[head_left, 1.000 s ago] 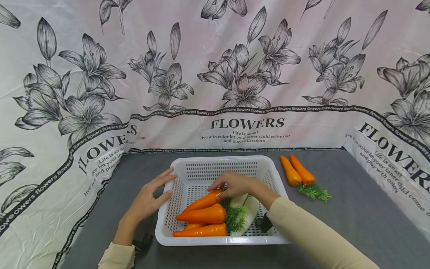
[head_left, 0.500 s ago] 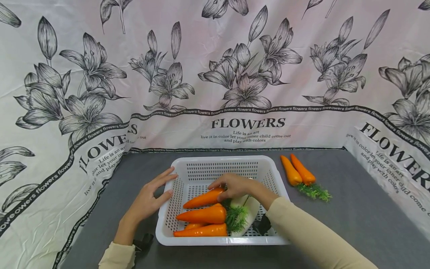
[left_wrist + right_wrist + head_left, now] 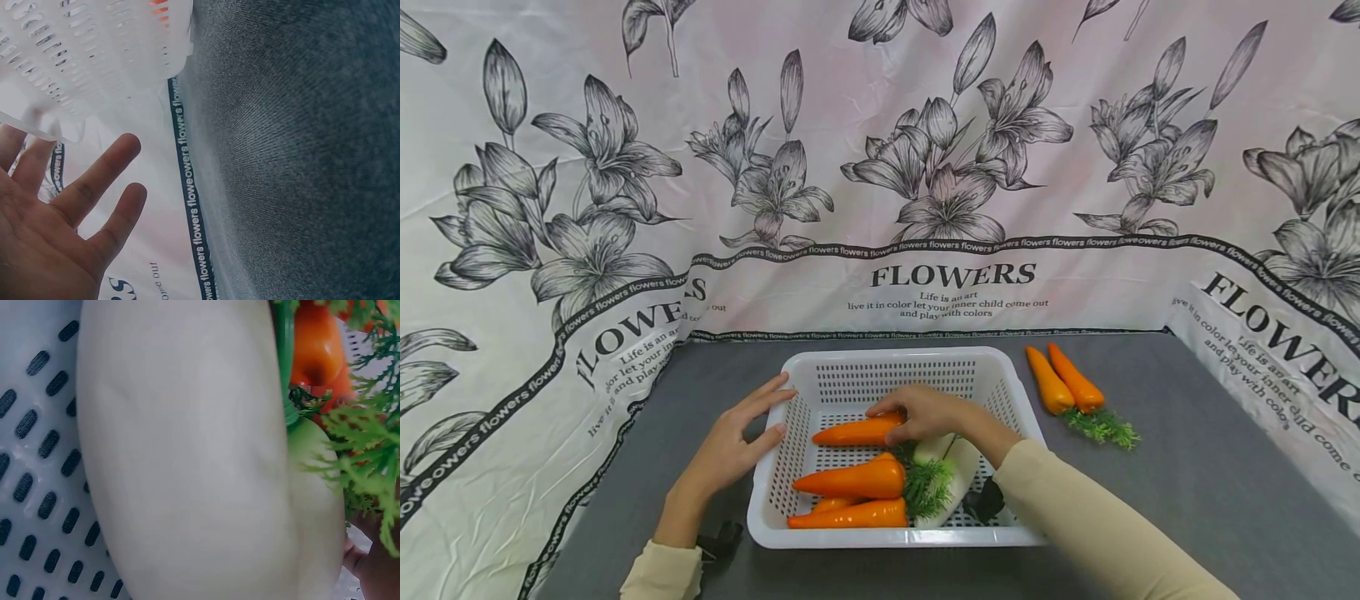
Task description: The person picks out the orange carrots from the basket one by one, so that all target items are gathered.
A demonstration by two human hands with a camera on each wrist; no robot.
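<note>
My right hand (image 3: 921, 412) grips an orange carrot (image 3: 853, 432) at its thick end, inside a white perforated basket (image 3: 902, 538); the fingers cover that end. The carrot points left, apart from the carrots nearer me. Those other carrots (image 3: 853, 478) lie with tips leftward beside green leafy tops (image 3: 928, 487). Under my right wrist is a white radish (image 3: 958, 475), which fills much of the right wrist view, with a second pale one beside it. My left hand (image 3: 730, 446) touches the basket's left rim with fingers spread and fairly straight, as the left wrist view (image 3: 56, 225) also shows.
Two more carrots (image 3: 1075, 379) with a leafy top (image 3: 1102, 427) lie on the grey table (image 3: 1195, 500), right of the basket. A flower-printed cloth (image 3: 955, 292) hangs behind and along both sides.
The gripped carrot's tip has swung toward the basket's far side, away from the other carrots, and it now lies nearly level. My left hand has kept its place on the rim.
</note>
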